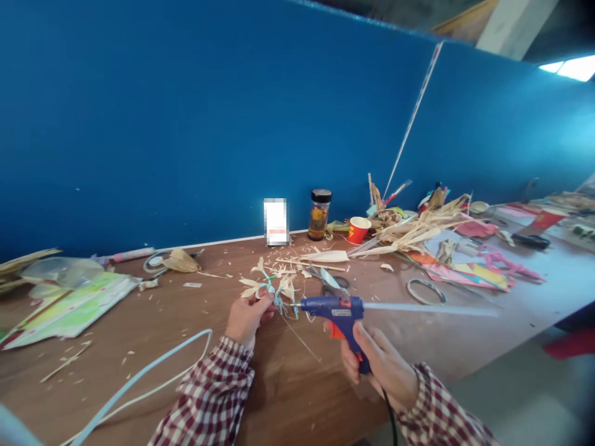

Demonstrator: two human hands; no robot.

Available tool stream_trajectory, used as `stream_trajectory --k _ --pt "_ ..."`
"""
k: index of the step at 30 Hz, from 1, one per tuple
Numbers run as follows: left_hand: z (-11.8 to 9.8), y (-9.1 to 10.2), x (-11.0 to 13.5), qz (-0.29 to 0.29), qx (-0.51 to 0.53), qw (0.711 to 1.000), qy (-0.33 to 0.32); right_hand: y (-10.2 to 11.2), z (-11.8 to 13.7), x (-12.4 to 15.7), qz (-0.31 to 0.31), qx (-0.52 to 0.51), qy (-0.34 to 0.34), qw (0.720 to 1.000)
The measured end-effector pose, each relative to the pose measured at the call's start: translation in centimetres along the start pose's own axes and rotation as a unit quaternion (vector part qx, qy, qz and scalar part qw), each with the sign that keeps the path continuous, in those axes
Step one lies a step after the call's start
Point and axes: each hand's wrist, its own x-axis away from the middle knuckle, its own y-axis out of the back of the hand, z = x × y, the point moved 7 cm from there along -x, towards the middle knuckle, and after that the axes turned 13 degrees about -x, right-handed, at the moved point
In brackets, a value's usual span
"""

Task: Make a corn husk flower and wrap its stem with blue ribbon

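Note:
My right hand [379,359] is wrapped round the handle of a blue hot glue gun [332,305] with an orange trigger. A long clear glue stick [427,309] sticks out of its back end, and a black cord hangs below the grip. The nozzle points left, close to a small craft figure [272,290] of pale corn husk with light blue parts. My left hand [251,316] pinches that figure just above the table. A thin strand trails down from near the nozzle. Whether the nozzle touches the figure I cannot tell.
Scissors [335,285] lie behind the glue gun. A dark-lidded jar [319,215] and a red paper cup [359,230] stand by the blue partition [186,124]. Dried husks [409,232] and a tape ring [425,292] are at right; a painted sheet [79,303] and pale blue cable [153,353] at left.

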Motion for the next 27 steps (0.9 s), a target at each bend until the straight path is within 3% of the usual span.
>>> stream_trajectory --k 8,18,27 --pt "-0.2 -0.2 0.2 -0.003 0.007 1.0 -0.011 -0.7 -1.1 -1.5 0.0 0.041 0.014 0.999" --pt "0.0 -0.4 0.3 0.022 0.025 0.999 0.013 -0.4 -0.9 -2.1 -0.022 0.118 0.033 0.992" --pt "-0.2 -0.6 0.3 0.029 0.016 0.999 0.004 -0.5 -0.7 -2.3 -0.005 0.181 0.051 0.982"
